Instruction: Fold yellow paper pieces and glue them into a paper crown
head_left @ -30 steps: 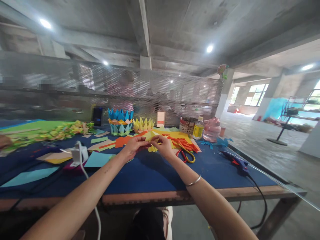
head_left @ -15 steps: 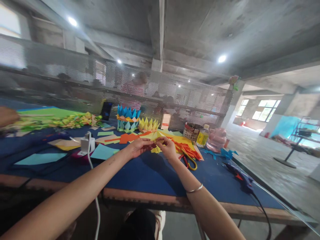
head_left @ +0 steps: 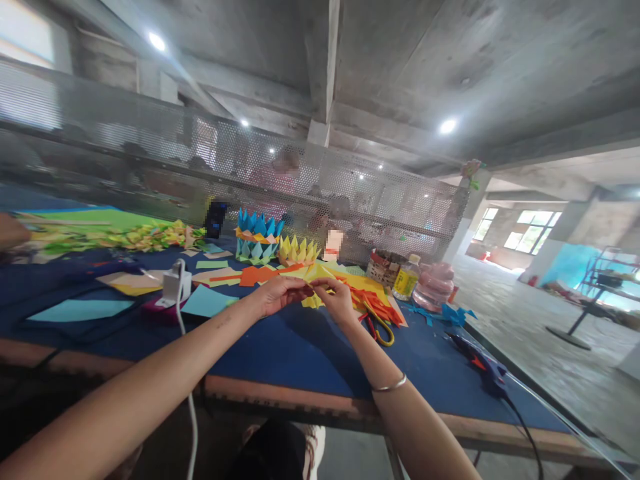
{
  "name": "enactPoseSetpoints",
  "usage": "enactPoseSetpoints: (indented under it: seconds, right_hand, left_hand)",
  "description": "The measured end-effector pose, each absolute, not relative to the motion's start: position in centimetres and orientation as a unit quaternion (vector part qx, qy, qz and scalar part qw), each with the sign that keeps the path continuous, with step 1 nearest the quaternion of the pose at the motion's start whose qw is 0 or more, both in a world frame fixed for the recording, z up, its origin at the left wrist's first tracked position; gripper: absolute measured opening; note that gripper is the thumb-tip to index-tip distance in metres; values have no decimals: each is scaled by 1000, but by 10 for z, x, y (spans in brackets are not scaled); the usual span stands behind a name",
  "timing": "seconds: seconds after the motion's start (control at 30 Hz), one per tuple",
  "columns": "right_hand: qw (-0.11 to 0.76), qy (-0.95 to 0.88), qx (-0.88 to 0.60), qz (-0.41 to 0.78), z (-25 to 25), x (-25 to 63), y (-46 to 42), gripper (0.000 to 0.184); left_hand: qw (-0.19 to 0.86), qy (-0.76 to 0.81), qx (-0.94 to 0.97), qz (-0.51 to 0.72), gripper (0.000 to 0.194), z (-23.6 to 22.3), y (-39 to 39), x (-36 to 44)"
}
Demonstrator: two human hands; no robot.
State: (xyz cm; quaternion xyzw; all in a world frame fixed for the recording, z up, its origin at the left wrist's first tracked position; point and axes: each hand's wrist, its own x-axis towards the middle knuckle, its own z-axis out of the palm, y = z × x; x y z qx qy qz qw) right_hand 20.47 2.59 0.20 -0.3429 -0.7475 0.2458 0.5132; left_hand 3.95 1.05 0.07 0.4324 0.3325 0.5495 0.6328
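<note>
Clearly, from where I stand, both hands meet over the middle of the blue counter [head_left: 320, 363]; the left hand [head_left: 281, 297] has its grip closed at the fingertips on a piece of yellow paper [head_left: 316, 273], and the right hand [head_left: 336, 299], below a silver bangle [head_left: 391, 384], pinches the same piece from the other side; the paper sits between the two sets of fingertips, above the counter, though its exact folds are too small to make out; just under the hands lie yellow scraps [head_left: 313, 302]; close by the right hand is a heap of orange strips [head_left: 380, 303], with scissors [head_left: 384, 330] beside it, their handles red and yellow; beyond the hands stand a yellow pointed paper ring [head_left: 299, 252] and, next to it, a taller blue tiered one [head_left: 258, 227]; farther right are a woven basket [head_left: 385, 265], a bottle [head_left: 407, 277] with a yellow label and a pink container [head_left: 433, 287]; a glue gun [head_left: 484, 367] rests near the right edge; nearer the left forearm, a white plug [head_left: 176, 283] stands beside a light-blue sheet [head_left: 209, 301]; at the far left, somebody else's hand [head_left: 13, 233] shows, blurred.
</note>
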Motion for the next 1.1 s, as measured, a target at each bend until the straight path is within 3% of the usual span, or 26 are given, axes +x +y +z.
enactPoseSetpoints:
  seconds: [1.1]
  right_hand:
    - [447, -799, -342, 213, 5, 210, 27, 20]
  left_hand:
    - [639, 345, 438, 530, 6, 7, 2, 41]
